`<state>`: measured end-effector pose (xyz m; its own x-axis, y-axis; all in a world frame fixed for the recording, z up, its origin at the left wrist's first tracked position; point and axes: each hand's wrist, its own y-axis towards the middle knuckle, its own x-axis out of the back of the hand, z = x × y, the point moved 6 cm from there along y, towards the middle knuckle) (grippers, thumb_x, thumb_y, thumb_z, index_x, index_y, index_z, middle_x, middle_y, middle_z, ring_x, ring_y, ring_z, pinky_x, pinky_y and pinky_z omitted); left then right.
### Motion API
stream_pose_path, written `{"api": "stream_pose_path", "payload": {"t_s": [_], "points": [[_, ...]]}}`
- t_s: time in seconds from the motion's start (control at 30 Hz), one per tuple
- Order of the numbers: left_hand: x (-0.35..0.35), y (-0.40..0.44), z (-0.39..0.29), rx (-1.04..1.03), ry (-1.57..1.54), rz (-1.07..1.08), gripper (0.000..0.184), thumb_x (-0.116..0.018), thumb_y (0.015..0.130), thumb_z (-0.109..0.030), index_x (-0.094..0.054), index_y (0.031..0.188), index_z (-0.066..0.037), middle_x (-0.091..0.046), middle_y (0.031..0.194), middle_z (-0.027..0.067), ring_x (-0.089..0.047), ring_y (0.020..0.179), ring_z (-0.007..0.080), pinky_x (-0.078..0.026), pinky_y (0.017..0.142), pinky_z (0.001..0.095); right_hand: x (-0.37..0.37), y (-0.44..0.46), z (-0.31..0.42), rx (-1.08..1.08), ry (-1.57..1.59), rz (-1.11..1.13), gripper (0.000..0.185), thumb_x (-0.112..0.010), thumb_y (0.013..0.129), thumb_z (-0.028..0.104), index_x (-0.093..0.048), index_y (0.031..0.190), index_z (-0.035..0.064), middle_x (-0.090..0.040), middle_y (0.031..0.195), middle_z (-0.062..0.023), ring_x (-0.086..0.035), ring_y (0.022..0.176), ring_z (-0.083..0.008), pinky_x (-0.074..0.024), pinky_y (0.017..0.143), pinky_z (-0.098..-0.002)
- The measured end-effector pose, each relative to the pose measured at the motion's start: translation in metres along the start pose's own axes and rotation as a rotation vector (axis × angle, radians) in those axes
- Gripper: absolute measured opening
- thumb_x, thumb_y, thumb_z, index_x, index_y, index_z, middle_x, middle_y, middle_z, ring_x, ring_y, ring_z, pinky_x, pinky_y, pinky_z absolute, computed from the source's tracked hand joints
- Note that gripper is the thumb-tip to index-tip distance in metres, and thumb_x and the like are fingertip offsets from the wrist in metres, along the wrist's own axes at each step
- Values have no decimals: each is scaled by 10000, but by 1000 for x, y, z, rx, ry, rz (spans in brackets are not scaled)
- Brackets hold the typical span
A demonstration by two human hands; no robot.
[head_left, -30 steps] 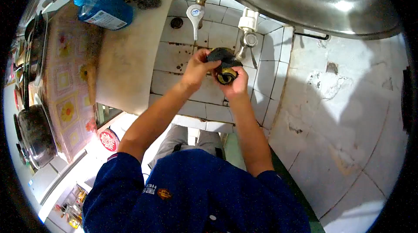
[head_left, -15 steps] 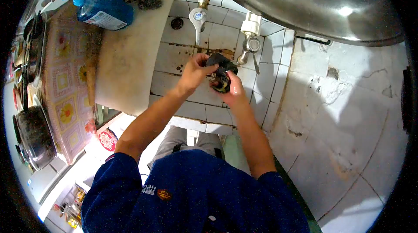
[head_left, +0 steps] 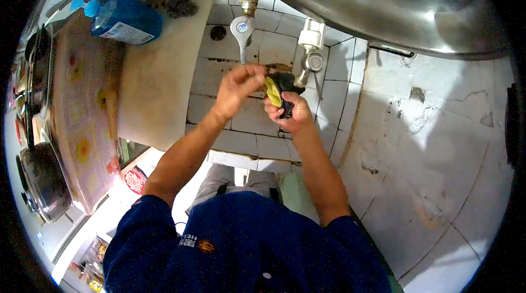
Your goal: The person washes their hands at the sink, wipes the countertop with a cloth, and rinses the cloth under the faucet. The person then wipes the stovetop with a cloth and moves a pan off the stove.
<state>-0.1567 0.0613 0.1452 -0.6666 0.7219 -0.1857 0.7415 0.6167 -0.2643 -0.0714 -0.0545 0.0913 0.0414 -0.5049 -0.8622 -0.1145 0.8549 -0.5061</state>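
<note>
My right hand point(head_left: 296, 113) is closed around a dark, wet-looking, soft item point(head_left: 285, 83) with a yellow piece point(head_left: 273, 93) showing on its left side. The exact kind cannot be made out. To its left, my left hand point(head_left: 236, 91) has its fingers curled together, with the fingertips close to the yellow piece's edge. Whether they pinch something is hidden. Both hands are above a white-tiled sink point(head_left: 211, 112). Just above my left hand hangs the lever of one tap point(head_left: 241, 27). A second tap point(head_left: 312, 63) reaches down beside the dark item.
A large metal basin point(head_left: 405, 13) covers the upper right. Left of the sink lies a pale board point(head_left: 159, 95), with a blue pump bottle point(head_left: 129, 19) and a dark scrubber point(head_left: 182, 7) at its far end. A lidded pan point(head_left: 44, 180) stands far left.
The yellow piece now shows on the dark item, where mostly black showed before. My left hand has come off the dark item's top and shifted slightly left.
</note>
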Motion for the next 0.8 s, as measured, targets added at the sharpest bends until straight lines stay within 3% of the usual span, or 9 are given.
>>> {"api": "stream_pose_path", "payload": {"t_s": [0.07, 0.13, 0.23, 0.37, 0.43, 0.53, 0.67, 0.77, 0.8], "points": [[1, 18, 3, 27, -144, -108, 436, -728, 784, -305, -597, 1091, -24, -566, 1106, 100, -520, 1080, 202, -418, 936, 342, -19, -5, -9, -161, 31, 177, 443, -664, 760, 140, -490, 1137, -14, -527, 886, -148, -476, 641, -163, -410, 484, -179], [-34, 27, 10, 109, -411, 395, 485, -725, 772, -333, -581, 1117, -24, -570, 1069, 85, -530, 1035, 176, -423, 918, 302, -19, -1, -14, -217, 14, 229, 456, -669, 765, 164, -478, 1131, -29, -515, 880, -136, -472, 638, -153, -403, 476, -172], [-47, 35, 15, 219, -402, 522, 481, -718, 771, -361, -590, 1101, -36, -577, 1046, 81, -532, 1008, 166, -428, 906, 290, -14, 2, -14, -269, -43, 235, 455, -680, 765, 187, -476, 1100, -43, -511, 872, -124, -481, 639, -145, -396, 467, -167], [-47, 46, 52, 370, -231, 261, 338, -751, 756, -306, -619, 932, -51, -584, 861, 33, -534, 752, 129, -470, 694, 283, 1, -2, -2, -211, -272, -117, 365, -673, 752, 128, -502, 1041, -15, -565, 805, -127, -526, 563, -178, -375, 413, -171], [-49, 59, 64, 162, 0, 297, 281, -762, 743, -263, -613, 852, -51, -561, 763, 11, -503, 676, 112, -454, 608, 286, 18, 5, 1, -253, -325, -214, 310, -694, 728, 111, -526, 968, 9, -579, 797, -94, -521, 539, -167, -400, 428, -223], [-40, 64, 80, 181, 315, 52, 268, -730, 741, -258, -632, 818, -21, -629, 791, 86, -560, 682, 181, -471, 648, 325, 18, 13, 16, -27, -942, -362, 56, -620, 785, 55, -589, 828, 36, -562, 697, -55, -525, 583, -147, -381, 439, -278], [-32, 81, 103, 166, 541, -151, 284, -717, 745, -286, -647, 815, -19, -643, 818, 124, -596, 738, 211, -470, 716, 321, 55, 47, 32, 432, -1652, -509, 60, -628, 769, 41, -574, 796, 43, -550, 686, -54, -512, 574, -140, -354, 432, -251], [-27, 74, 86, 284, 508, -7, 347, -715, 766, -337, -642, 894, -23, -647, 874, 101, -613, 793, 193, -480, 740, 311, 47, 27, 22, 83, -1269, -566, 179, -635, 750, 68, -553, 907, 40, -543, 727, -76, -487, 558, -131, -336, 424, -233], [-33, 70, 85, 388, 46, 207, 389, -709, 780, -360, -627, 957, -24, -640, 905, 84, -611, 801, 183, -486, 733, 307, 41, 21, 14, -40, -865, -322, 233, -630, 752, 88, -531, 956, 33, -538, 744, -86, -478, 553, -127, -338, 415, -224]]}}
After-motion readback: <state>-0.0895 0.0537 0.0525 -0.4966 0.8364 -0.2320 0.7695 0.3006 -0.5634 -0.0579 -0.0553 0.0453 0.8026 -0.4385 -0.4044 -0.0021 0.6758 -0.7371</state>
